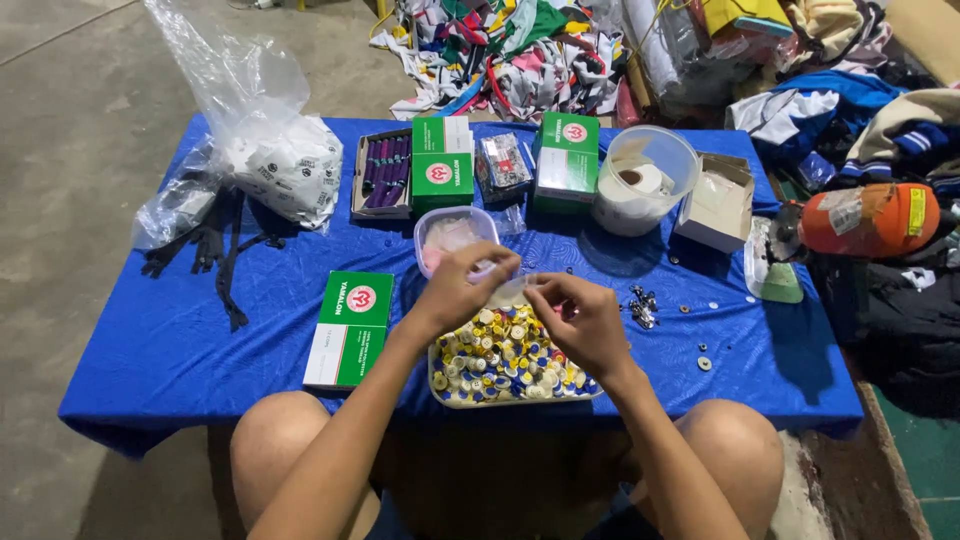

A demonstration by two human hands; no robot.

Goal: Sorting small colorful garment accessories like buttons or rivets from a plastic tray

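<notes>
My left hand (458, 290) and my right hand (585, 322) meet above a shallow tray (436, 385) heaped with several small yellow, white and blue buttons (505, 355). Both hands pinch a small clear plastic bag (513, 290) between their fingertips, over the tray's far edge. Just behind my left hand stands a clear plastic tub (455, 236) with pale contents.
A blue cloth (150, 340) covers the low table. A green and white box (350, 327) lies left of the tray, more boxes (565, 160) stand at the back with a round clear container (645, 180), a plastic bag (275, 160), black straps (215, 250) and small metal parts (642, 305). Clothes pile up behind.
</notes>
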